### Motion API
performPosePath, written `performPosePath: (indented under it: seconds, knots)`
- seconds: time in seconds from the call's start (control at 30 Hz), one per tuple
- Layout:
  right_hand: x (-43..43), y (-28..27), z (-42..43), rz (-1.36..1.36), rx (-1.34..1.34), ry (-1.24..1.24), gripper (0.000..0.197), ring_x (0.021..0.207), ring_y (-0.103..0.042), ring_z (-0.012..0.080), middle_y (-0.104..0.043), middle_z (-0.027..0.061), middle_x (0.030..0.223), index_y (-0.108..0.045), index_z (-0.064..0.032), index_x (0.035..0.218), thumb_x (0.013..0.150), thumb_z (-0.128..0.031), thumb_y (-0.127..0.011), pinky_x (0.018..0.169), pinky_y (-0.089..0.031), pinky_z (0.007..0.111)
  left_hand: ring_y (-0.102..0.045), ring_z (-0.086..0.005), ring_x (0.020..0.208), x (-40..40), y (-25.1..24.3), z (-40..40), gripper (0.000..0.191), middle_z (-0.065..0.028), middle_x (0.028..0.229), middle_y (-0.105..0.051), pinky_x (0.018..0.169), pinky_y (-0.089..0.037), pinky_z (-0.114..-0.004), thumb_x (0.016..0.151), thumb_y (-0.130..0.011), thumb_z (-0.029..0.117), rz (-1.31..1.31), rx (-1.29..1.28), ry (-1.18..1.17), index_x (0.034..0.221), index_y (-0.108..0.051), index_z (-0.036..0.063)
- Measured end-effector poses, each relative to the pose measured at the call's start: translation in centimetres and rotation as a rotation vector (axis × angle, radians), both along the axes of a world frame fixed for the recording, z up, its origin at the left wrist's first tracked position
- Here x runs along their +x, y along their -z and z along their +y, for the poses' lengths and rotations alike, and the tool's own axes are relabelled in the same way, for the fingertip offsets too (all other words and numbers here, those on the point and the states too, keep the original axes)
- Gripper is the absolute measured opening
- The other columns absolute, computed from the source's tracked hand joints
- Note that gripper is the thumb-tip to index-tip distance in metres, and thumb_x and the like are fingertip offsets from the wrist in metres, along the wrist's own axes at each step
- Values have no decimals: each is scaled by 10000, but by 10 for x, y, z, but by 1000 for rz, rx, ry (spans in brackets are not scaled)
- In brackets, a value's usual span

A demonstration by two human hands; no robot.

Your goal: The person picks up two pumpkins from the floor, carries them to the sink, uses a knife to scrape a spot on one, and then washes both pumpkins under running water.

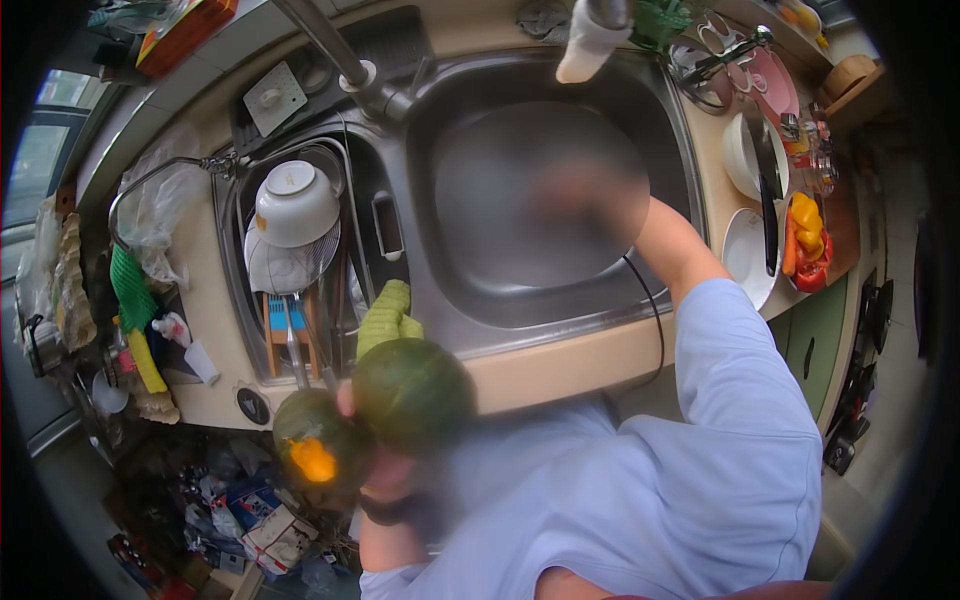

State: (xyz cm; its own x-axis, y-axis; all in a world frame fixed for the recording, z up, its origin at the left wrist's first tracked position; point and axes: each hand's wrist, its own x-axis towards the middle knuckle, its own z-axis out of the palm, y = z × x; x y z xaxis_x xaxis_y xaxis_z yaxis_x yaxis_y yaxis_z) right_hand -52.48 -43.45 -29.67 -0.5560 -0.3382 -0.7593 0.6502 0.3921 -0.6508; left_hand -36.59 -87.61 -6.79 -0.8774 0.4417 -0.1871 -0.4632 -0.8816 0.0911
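Observation:
My left hand (390, 469) holds a dark green squash (412, 394) at the counter's front edge. Right beside it in the same grip is a second rounded green squash form (311, 420), with bright orange flesh bare at its near end. Whether the two are joined is hidden behind my fingers. Over the steel sink basin (480, 315) reaches my right hand (574, 191), so blurred that its fingers and anything in them cannot be made out. A yellow-green cloth (386, 311) hangs on the sink divider, just beyond the squash.
Left, the small basin holds a white bowl (304, 206) upside down on a strainer (289, 259). A faucet (375, 90) rises behind. On the right counter lie a white dish (742, 251), a knife (769, 202) and cut peppers (806, 225). A black cable (652, 300) crosses the front edge.

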Motion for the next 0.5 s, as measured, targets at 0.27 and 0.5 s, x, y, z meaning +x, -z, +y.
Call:
performPosePath:
  seconds: [0.27, 0.5]
  knots:
    - [-28, 1, 4, 644, 567, 5, 177, 803, -615, 261, -646, 109, 881, -642, -77, 911, 772, -187, -633, 718, -478, 374, -293, -440, 1254, 4, 25, 13, 310, -101, 1321, -386, 808, -216, -841, 816, -570, 450, -241, 13, -103, 1007, -491, 220]
    - [-38, 17, -7, 920, 933, -189, 148, 887, -596, 323, -614, 116, 915, -664, -132, 879, 757, -162, -586, 759, -482, 416, -327, -419, 1231, 15, 16, 14, 250, -90, 1292, -421, 811, -241, -826, 812, -586, 413, -315, 94, -146, 958, -526, 219]
